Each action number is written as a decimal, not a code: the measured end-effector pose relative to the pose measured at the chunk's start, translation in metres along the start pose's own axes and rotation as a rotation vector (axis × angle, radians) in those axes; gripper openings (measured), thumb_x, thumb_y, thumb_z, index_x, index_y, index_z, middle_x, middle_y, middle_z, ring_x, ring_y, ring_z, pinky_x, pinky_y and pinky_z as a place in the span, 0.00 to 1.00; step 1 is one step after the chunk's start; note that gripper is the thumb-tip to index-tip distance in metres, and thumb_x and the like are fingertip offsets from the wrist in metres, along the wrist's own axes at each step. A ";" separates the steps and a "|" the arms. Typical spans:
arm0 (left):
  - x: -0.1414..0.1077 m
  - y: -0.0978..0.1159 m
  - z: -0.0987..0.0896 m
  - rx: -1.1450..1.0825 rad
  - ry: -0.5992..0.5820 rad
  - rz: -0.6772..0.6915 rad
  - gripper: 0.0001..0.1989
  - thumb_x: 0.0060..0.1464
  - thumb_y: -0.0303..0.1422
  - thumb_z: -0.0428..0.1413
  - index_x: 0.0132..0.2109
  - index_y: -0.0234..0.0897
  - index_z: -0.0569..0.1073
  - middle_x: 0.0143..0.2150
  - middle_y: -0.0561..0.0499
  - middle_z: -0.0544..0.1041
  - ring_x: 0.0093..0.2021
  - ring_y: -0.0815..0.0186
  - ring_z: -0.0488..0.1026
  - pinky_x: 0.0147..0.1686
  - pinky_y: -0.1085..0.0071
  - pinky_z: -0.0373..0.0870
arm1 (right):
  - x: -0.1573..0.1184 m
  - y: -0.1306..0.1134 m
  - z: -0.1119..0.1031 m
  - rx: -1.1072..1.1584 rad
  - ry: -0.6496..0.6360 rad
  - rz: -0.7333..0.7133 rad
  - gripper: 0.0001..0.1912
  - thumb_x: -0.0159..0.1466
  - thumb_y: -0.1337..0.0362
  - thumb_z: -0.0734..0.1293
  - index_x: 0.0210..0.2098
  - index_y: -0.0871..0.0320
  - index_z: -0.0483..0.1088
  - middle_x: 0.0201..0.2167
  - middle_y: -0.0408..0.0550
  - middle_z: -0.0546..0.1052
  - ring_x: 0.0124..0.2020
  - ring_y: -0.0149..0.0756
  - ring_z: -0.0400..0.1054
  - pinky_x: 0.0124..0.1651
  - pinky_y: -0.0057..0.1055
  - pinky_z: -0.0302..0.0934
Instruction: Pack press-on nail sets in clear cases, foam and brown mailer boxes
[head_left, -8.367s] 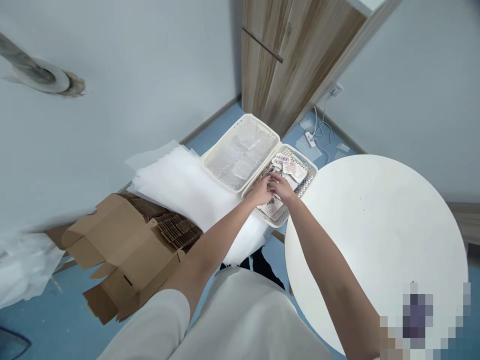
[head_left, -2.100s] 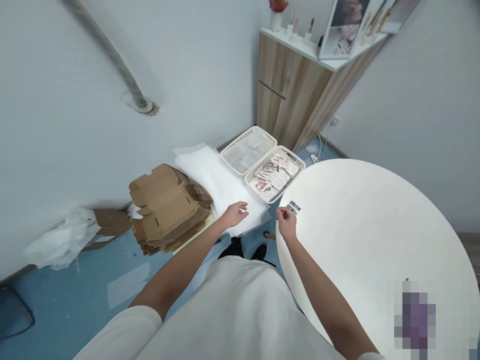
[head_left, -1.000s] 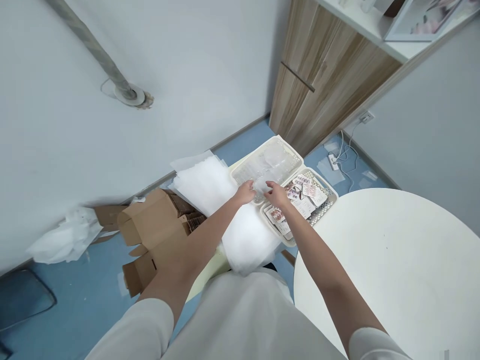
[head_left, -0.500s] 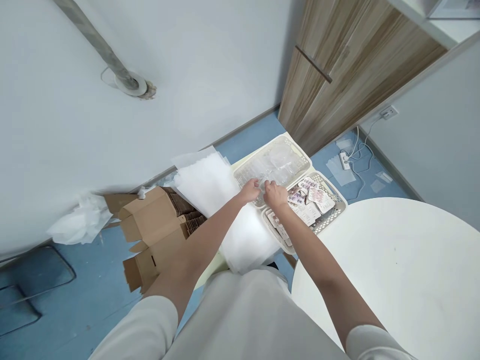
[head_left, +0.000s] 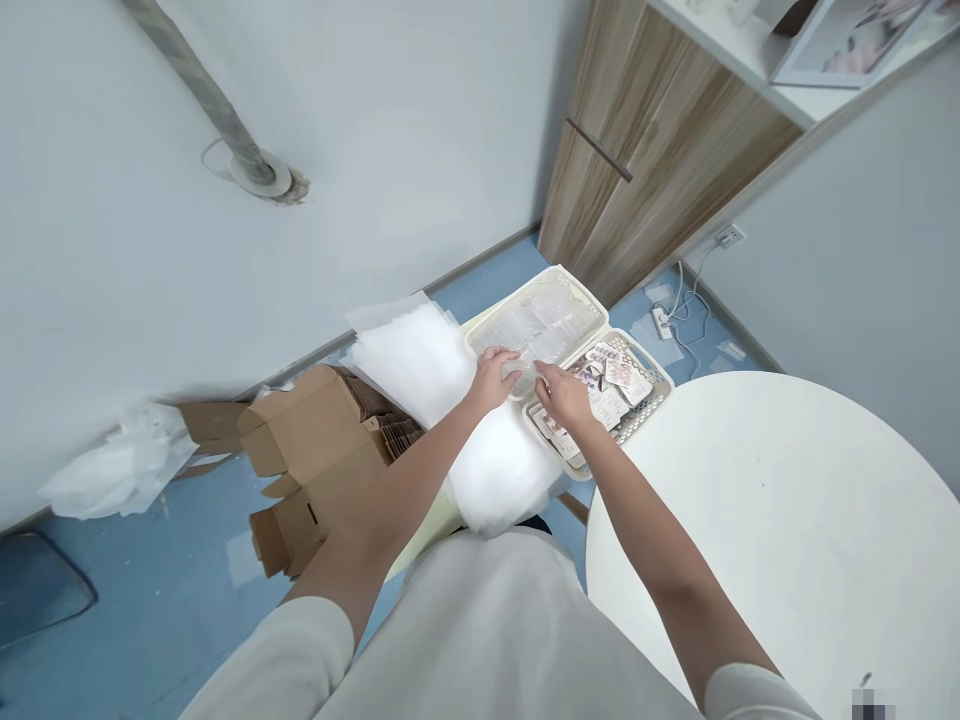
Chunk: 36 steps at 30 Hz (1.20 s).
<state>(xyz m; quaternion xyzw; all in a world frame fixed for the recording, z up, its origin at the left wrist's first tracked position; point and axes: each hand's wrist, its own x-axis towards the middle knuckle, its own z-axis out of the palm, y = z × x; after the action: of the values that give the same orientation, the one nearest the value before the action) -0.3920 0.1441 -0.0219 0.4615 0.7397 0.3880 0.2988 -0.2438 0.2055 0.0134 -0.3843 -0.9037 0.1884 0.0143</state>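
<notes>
My left hand (head_left: 493, 380) is closed by its thumb and fingertips on a small clear plastic piece (head_left: 525, 380), perhaps a bag or a thin case. My right hand (head_left: 564, 394) pinches the piece's other side. Both hands are over the near edge of a cream basket (head_left: 480, 335) holding several clear plastic pieces (head_left: 551, 322). Beside it, partly under my right forearm, a second perforated basket (head_left: 660, 395) holds printed cards (head_left: 611, 408), some showing small coloured shapes. The plastic's exact shape is hard to make out.
White sheets (head_left: 420, 360) lie left of the baskets, beside flattened brown cardboard boxes (head_left: 307, 430). A round white table (head_left: 772, 500) stands at right. Behind are a wooden cabinet (head_left: 622, 150) and a power strip (head_left: 661, 322) with cables on the floor.
My hands have drawn slightly apart, and the clear plastic piece now shows between them. The view has turned a little to the right.
</notes>
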 end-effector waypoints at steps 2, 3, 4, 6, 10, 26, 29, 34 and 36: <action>-0.009 0.005 -0.008 0.012 0.006 0.104 0.15 0.47 0.29 0.55 0.45 0.36 0.70 0.45 0.45 0.67 0.49 0.61 0.64 0.51 0.63 0.59 | -0.012 -0.006 -0.006 0.062 0.031 -0.013 0.20 0.62 0.64 0.52 0.53 0.55 0.60 0.48 0.49 0.71 0.44 0.39 0.66 0.39 0.32 0.60; -0.015 0.007 -0.012 -0.001 -0.010 0.140 0.15 0.48 0.29 0.55 0.45 0.36 0.70 0.45 0.45 0.67 0.48 0.62 0.64 0.51 0.63 0.59 | -0.018 -0.009 -0.010 0.087 0.043 -0.015 0.20 0.62 0.63 0.52 0.53 0.56 0.60 0.48 0.49 0.71 0.45 0.39 0.66 0.40 0.32 0.60; -0.021 0.010 -0.016 -0.020 -0.034 0.165 0.15 0.49 0.30 0.54 0.46 0.36 0.70 0.44 0.45 0.68 0.47 0.63 0.66 0.50 0.64 0.60 | -0.025 -0.013 -0.013 0.112 0.052 -0.013 0.20 0.62 0.63 0.53 0.53 0.56 0.60 0.48 0.49 0.71 0.45 0.39 0.66 0.41 0.33 0.60; -0.034 0.014 -0.024 -0.058 -0.086 0.189 0.14 0.49 0.30 0.53 0.45 0.35 0.70 0.42 0.46 0.70 0.43 0.64 0.67 0.47 0.66 0.63 | -0.040 -0.022 -0.020 0.167 0.065 -0.001 0.20 0.62 0.63 0.53 0.53 0.56 0.60 0.47 0.50 0.71 0.43 0.39 0.67 0.41 0.33 0.60; -0.065 0.020 -0.037 -0.128 -0.167 0.180 0.14 0.48 0.32 0.54 0.43 0.34 0.70 0.38 0.47 0.72 0.36 0.67 0.69 0.39 0.69 0.66 | -0.075 -0.040 -0.029 0.287 0.124 0.033 0.20 0.62 0.60 0.54 0.52 0.56 0.61 0.45 0.50 0.72 0.37 0.36 0.69 0.41 0.33 0.60; -0.173 0.075 0.004 -0.566 -0.711 0.007 0.16 0.44 0.40 0.57 0.37 0.33 0.69 0.33 0.51 0.72 0.30 0.70 0.70 0.34 0.70 0.67 | -0.265 -0.056 -0.030 0.875 0.403 0.450 0.32 0.53 0.56 0.64 0.55 0.54 0.52 0.41 0.50 0.69 0.29 0.30 0.67 0.33 0.34 0.64; -0.188 0.092 0.025 -0.529 -0.803 0.007 0.16 0.43 0.40 0.58 0.38 0.33 0.69 0.32 0.50 0.72 0.32 0.69 0.71 0.35 0.69 0.67 | -0.295 -0.052 -0.028 1.036 0.516 0.528 0.27 0.52 0.56 0.65 0.49 0.56 0.56 0.33 0.46 0.71 0.30 0.31 0.67 0.35 0.34 0.63; -0.204 0.120 0.069 -0.403 -0.813 0.128 0.23 0.43 0.38 0.59 0.46 0.34 0.66 0.35 0.49 0.72 0.36 0.68 0.70 0.37 0.69 0.67 | -0.351 -0.029 -0.025 1.131 0.593 0.604 0.21 0.51 0.57 0.66 0.42 0.56 0.60 0.30 0.44 0.71 0.28 0.31 0.67 0.34 0.33 0.62; -0.212 0.134 0.090 -0.331 -0.825 0.214 0.23 0.43 0.38 0.58 0.47 0.35 0.67 0.38 0.47 0.72 0.38 0.67 0.70 0.38 0.69 0.67 | -0.377 -0.015 -0.025 1.121 0.591 0.601 0.20 0.51 0.58 0.66 0.41 0.57 0.62 0.30 0.44 0.71 0.28 0.30 0.66 0.33 0.33 0.62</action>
<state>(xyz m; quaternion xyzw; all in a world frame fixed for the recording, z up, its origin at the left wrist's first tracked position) -0.1759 0.0137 0.0634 0.5974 0.4350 0.3136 0.5963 0.0152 -0.0597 0.0866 -0.5872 -0.4833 0.5094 0.4025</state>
